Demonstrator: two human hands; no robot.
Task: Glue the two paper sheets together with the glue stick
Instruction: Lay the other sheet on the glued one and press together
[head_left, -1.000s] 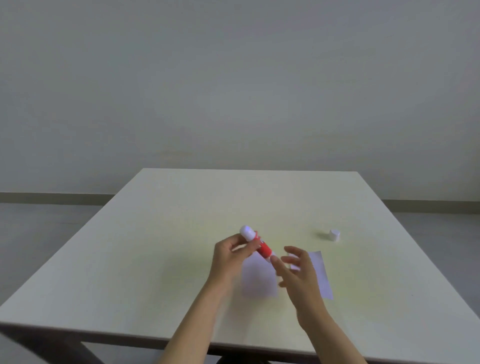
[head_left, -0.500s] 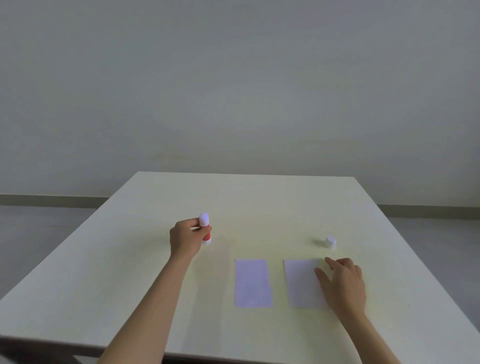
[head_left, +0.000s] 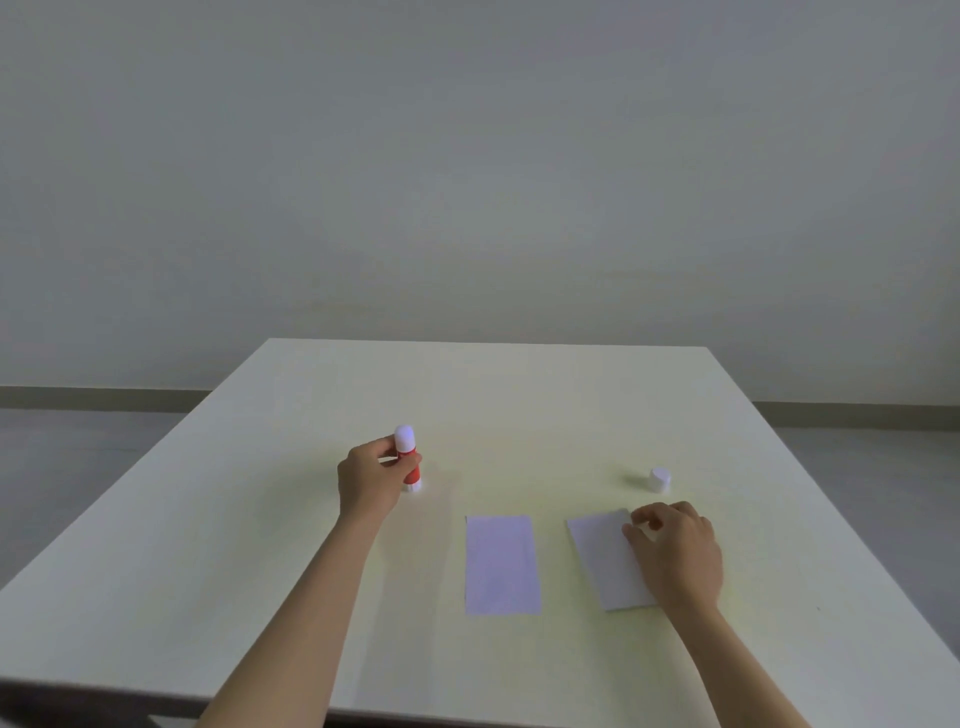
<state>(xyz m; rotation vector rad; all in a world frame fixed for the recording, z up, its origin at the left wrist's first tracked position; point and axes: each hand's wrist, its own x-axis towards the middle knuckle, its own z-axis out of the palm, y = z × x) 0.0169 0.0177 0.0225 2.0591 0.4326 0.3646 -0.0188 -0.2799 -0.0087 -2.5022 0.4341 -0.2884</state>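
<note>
Pale table (head_left: 260, 519) before a bare grey wall: the left hand (head_left: 369, 480) grips the upright red glue stick (head_left: 409, 462), set down well left of the sheets. The right hand (head_left: 675, 553) pinches the right sheet (head_left: 602, 561) at its far corner, slightly skewed; the left sheet (head_left: 501, 564) lies flat just leftward, long axis pointing away. A white cap (head_left: 660, 478) stands beyond.

The broad cream table (head_left: 311, 519) looked smooth and matt, the two pale rectangular paper sheets (head_left: 501, 564) flat and dull, the red-and-white plastic glue stick (head_left: 410, 465) faintly glossy.
</note>
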